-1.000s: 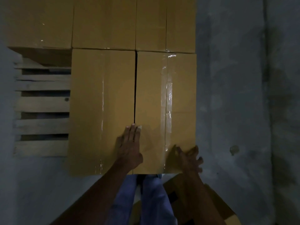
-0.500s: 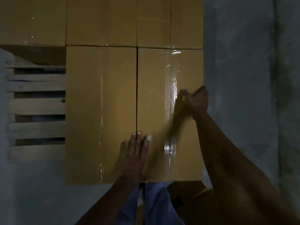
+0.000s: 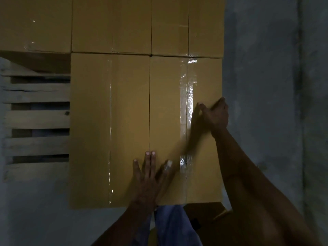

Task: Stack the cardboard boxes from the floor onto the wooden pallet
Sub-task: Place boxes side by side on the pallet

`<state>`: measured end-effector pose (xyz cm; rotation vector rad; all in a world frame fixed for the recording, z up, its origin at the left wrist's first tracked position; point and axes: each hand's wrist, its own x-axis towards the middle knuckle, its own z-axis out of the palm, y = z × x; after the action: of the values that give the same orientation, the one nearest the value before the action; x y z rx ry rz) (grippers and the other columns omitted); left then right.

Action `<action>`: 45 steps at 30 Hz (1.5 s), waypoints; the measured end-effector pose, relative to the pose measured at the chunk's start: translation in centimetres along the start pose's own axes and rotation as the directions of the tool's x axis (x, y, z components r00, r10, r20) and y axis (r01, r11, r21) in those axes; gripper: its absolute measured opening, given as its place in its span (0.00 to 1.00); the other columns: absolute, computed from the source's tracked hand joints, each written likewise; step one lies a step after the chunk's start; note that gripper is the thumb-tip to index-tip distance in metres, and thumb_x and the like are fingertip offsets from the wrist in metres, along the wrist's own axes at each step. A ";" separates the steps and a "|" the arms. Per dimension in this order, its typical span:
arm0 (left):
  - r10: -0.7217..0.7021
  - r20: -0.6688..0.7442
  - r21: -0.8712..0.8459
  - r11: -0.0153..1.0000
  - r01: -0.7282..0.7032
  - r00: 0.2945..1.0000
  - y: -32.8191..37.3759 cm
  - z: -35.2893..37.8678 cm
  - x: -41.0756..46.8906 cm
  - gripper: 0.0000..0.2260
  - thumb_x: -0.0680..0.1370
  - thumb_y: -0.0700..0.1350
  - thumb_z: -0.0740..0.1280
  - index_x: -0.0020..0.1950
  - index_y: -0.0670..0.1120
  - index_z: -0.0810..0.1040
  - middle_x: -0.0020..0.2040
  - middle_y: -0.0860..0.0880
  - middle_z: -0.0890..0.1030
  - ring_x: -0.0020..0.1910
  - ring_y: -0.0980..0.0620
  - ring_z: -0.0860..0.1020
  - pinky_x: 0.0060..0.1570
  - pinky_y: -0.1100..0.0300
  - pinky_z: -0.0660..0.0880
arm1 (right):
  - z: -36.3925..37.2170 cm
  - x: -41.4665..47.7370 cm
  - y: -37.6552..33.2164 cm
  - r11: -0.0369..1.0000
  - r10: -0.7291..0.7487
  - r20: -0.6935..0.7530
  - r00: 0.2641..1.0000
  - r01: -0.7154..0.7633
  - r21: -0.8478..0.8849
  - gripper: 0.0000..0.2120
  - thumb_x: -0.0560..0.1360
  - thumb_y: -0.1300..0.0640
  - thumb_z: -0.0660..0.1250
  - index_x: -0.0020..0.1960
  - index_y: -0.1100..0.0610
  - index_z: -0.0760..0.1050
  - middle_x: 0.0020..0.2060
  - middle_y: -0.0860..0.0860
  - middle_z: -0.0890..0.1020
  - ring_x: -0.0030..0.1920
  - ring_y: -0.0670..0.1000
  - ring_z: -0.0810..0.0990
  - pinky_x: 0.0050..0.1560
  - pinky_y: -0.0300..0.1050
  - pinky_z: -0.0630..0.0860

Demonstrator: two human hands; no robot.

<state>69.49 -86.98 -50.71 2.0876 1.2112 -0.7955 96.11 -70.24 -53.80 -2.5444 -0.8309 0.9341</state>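
- We are looking down at the near right cardboard box, lying flat on the wooden pallet with its long side running away from us and a shiny tape strip along its top.
- It is sitting tight against the near left cardboard box, with only a thin dark seam showing between them, and both are butting up against a far row of boxes across the top of the view.
- Our left hand is lying flat, palm down, straddling the seam at the near end of the two boxes, its fingers spread loosely and gripping nothing.
- Our right hand is resting on the right edge of the near right box, thumb on the top face and the other fingers curling over the side; how firmly they are pressing we cannot tell.
- The pallet's bare slats are showing to the left of the boxes, with dark gaps between them.
- A grey concrete floor is surrounding the pallet on the right and at the near left.
- Blue trouser legs are showing below the boxes, with another brown cardboard piece just beside them, largely hidden by our right arm.
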 end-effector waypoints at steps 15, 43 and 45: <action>0.121 -0.093 0.057 0.992 -0.116 0.988 -1.1 1.7 0.2 0.75 0.44 0.67 0.82 0.83 0.51 0.46 0.79 0.28 0.46 0.78 0.25 0.47 0.68 0.22 0.51 | 1.5 -2.5 -0.8 0.950 -0.087 -0.112 0.990 0.049 -0.307 0.42 0.77 0.41 0.64 0.81 0.60 0.50 0.80 0.58 0.54 0.79 0.60 0.54 0.72 0.71 0.55; 0.192 -0.158 -0.077 0.976 -0.206 0.968 -2.9 -19.1 -28.4 0.50 0.73 0.63 0.70 0.82 0.46 0.43 0.81 0.37 0.48 0.80 0.38 0.52 0.75 0.40 0.56 | -18.5 -46.6 -4.1 0.926 0.105 -0.087 0.991 -0.129 -0.355 0.33 0.79 0.44 0.62 0.80 0.51 0.55 0.81 0.52 0.49 0.80 0.56 0.50 0.73 0.67 0.54; 0.276 -0.201 -0.011 0.959 -0.284 0.940 -3.8 -20.2 -30.8 0.49 0.72 0.63 0.70 0.82 0.45 0.45 0.81 0.37 0.49 0.80 0.38 0.53 0.74 0.40 0.57 | -18.8 -51.1 -4.4 0.948 0.162 -0.182 0.970 -0.204 -0.244 0.32 0.78 0.44 0.64 0.79 0.51 0.58 0.81 0.52 0.51 0.80 0.56 0.51 0.73 0.66 0.55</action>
<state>57.64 -87.12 -15.62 2.2808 0.9856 -0.4389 75.12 -99.70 -12.88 -2.9214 -0.7202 0.6959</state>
